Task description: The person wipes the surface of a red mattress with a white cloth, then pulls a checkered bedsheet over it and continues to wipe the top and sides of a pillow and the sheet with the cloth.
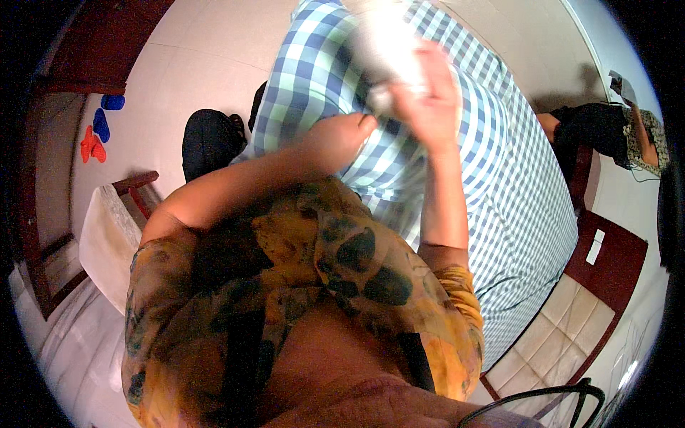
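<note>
Left hand point(339, 139): curled over checked fabric point(303, 82), hold unclear
Right hand point(433, 107): at white bundle point(385, 46) over fabric, can't tell grip
Slip risk: loose fingers!

Yellow top point(289, 239) — blotched dark — short sleeves point(459, 296), black straps point(248, 357).

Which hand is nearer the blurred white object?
Right. The right hand is at the white object's lower right in the picture, apparently touching it; the left hand is below it, apart, over checked cloth.
</note>
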Action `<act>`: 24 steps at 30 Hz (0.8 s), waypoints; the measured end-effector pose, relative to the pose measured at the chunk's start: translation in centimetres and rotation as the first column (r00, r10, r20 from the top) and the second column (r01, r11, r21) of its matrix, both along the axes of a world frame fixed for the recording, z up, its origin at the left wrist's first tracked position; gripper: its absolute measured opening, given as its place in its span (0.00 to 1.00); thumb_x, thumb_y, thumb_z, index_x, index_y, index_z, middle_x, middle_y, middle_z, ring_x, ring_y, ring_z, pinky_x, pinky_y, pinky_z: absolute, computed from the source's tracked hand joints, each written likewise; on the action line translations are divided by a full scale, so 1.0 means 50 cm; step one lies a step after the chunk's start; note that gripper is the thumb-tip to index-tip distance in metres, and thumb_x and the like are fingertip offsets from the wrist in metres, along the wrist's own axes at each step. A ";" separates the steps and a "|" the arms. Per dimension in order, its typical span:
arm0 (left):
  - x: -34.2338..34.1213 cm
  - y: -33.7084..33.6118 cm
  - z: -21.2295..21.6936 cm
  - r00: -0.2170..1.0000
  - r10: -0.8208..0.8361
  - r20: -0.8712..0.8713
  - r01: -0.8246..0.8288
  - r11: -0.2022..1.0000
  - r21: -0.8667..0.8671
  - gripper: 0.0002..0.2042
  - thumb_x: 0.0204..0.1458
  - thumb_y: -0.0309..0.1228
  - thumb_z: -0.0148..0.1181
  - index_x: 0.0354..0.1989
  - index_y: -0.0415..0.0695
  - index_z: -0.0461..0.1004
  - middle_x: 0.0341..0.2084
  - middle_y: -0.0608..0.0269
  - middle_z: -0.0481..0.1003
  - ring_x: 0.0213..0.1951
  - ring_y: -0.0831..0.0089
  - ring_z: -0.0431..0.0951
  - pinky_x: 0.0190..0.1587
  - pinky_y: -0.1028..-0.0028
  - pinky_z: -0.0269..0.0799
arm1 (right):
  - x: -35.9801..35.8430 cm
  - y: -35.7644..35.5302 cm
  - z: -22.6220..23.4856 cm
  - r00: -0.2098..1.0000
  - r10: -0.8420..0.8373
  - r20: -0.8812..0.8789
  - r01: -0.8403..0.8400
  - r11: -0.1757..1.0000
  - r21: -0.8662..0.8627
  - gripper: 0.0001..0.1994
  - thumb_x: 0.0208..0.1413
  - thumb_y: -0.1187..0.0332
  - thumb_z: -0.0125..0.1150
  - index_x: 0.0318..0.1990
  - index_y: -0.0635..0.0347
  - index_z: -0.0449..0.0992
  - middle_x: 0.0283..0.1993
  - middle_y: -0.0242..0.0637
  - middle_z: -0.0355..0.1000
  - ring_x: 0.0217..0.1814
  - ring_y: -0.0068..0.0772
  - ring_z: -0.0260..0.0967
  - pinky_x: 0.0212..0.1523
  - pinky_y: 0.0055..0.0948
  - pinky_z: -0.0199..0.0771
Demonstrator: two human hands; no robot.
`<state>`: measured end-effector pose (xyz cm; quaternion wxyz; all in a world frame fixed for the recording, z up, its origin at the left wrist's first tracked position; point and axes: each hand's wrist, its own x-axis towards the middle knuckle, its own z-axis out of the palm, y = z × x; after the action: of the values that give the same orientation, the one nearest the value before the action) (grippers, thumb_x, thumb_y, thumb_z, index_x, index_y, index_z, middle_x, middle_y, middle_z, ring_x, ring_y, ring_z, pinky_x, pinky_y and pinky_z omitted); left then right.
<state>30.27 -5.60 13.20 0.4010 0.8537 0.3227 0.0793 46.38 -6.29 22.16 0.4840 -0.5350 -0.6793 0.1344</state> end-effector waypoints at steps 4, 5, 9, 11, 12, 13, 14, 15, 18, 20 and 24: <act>-0.002 -0.013 -0.008 0.999 -0.052 0.006 0.051 0.992 0.111 0.11 0.58 0.32 0.39 0.42 0.39 0.64 0.29 0.46 0.71 0.33 0.48 0.73 0.37 0.56 0.69 | -0.098 0.072 -0.056 0.712 0.420 0.563 -0.465 0.883 -0.070 0.22 0.32 0.72 0.63 0.42 0.42 0.78 0.43 0.35 0.68 0.43 0.41 0.68 0.40 0.35 0.73; -0.002 -0.013 -0.010 0.997 -0.070 0.023 0.066 0.984 0.168 0.11 0.58 0.32 0.39 0.43 0.39 0.63 0.28 0.46 0.71 0.33 0.48 0.73 0.36 0.55 0.69 | -0.093 0.092 -0.072 0.654 0.451 0.607 -0.509 0.856 -0.088 0.21 0.33 0.70 0.63 0.42 0.42 0.79 0.42 0.35 0.68 0.40 0.40 0.69 0.37 0.35 0.73; -0.018 -0.012 -0.004 0.990 -0.133 0.046 0.118 0.962 0.245 0.10 0.57 0.31 0.41 0.41 0.38 0.63 0.27 0.46 0.71 0.31 0.46 0.73 0.32 0.53 0.68 | 0.015 0.240 -0.100 0.664 -0.088 0.743 0.083 0.996 0.044 0.16 0.40 0.66 0.61 0.41 0.43 0.79 0.40 0.38 0.70 0.36 0.43 0.71 0.35 0.37 0.74; -0.010 -0.007 0.002 0.980 -0.177 0.093 0.140 0.939 0.314 0.07 0.55 0.28 0.43 0.38 0.38 0.63 0.25 0.47 0.70 0.28 0.47 0.73 0.29 0.54 0.67 | 0.045 0.269 -0.070 0.785 -0.199 0.586 0.242 0.970 0.004 0.13 0.42 0.63 0.61 0.36 0.59 0.78 0.31 0.49 0.72 0.34 0.51 0.72 0.35 0.42 0.73; -0.007 -0.009 -0.002 0.976 -0.182 0.121 0.128 0.924 0.360 0.06 0.53 0.26 0.44 0.36 0.38 0.62 0.22 0.48 0.69 0.26 0.49 0.73 0.27 0.55 0.67 | 0.023 0.262 -0.058 0.793 -0.228 0.565 0.308 0.950 -0.049 0.09 0.43 0.66 0.59 0.31 0.59 0.79 0.29 0.49 0.70 0.32 0.51 0.70 0.32 0.44 0.72; -0.009 -0.014 -0.009 0.977 -0.163 0.135 0.096 0.910 0.403 0.04 0.50 0.24 0.46 0.34 0.39 0.62 0.20 0.50 0.68 0.24 0.51 0.72 0.25 0.57 0.67 | 0.000 0.270 -0.119 0.822 -0.200 0.534 0.176 0.980 0.095 0.15 0.42 0.68 0.59 0.42 0.45 0.79 0.41 0.38 0.70 0.39 0.43 0.71 0.37 0.39 0.74; -0.013 -0.016 -0.014 0.983 -0.146 0.116 0.094 0.927 0.364 0.06 0.53 0.26 0.44 0.35 0.37 0.63 0.23 0.48 0.69 0.26 0.50 0.73 0.28 0.56 0.68 | -0.049 0.244 -0.127 0.842 -0.082 0.534 0.048 0.996 0.077 0.16 0.41 0.71 0.58 0.41 0.45 0.79 0.43 0.38 0.70 0.41 0.44 0.71 0.39 0.40 0.74; -0.014 -0.016 -0.016 0.985 -0.141 0.103 0.101 0.940 0.325 0.08 0.55 0.28 0.43 0.37 0.35 0.64 0.26 0.45 0.71 0.28 0.49 0.73 0.30 0.56 0.69 | -0.096 0.208 -0.126 0.840 0.064 0.538 -0.116 0.991 0.062 0.17 0.39 0.73 0.57 0.40 0.44 0.79 0.45 0.38 0.70 0.43 0.45 0.70 0.42 0.39 0.73; -0.015 -0.010 -0.018 0.987 -0.126 0.100 0.095 0.958 0.270 0.09 0.58 0.29 0.42 0.37 0.34 0.64 0.28 0.44 0.72 0.29 0.49 0.74 0.31 0.56 0.69 | -0.201 0.104 -0.143 0.728 0.653 0.208 -0.482 0.704 -0.522 0.21 0.38 0.70 0.61 0.45 0.42 0.75 0.47 0.39 0.70 0.51 0.46 0.67 0.49 0.39 0.70; -0.018 -0.005 -0.015 0.989 -0.108 0.102 0.079 0.964 0.253 0.09 0.58 0.29 0.42 0.36 0.35 0.64 0.27 0.45 0.71 0.29 0.49 0.73 0.31 0.57 0.69 | -0.196 0.113 -0.145 0.796 0.524 0.304 -0.348 0.806 -0.479 0.20 0.39 0.71 0.59 0.44 0.42 0.76 0.45 0.39 0.70 0.49 0.45 0.68 0.46 0.38 0.72; -0.016 -0.008 -0.012 0.980 -0.159 0.116 0.110 0.932 0.344 0.07 0.57 0.28 0.43 0.32 0.36 0.62 0.25 0.47 0.70 0.27 0.48 0.72 0.30 0.57 0.68 | -0.047 0.228 -0.079 0.720 -0.068 0.690 0.011 0.996 0.087 0.18 0.39 0.72 0.56 0.41 0.43 0.78 0.38 0.41 0.68 0.38 0.46 0.70 0.32 0.40 0.74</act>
<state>29.49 -5.99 12.61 0.2758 0.9218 0.2158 0.1660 44.03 5.11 18.22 0.2182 -0.5420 -0.8039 -0.1115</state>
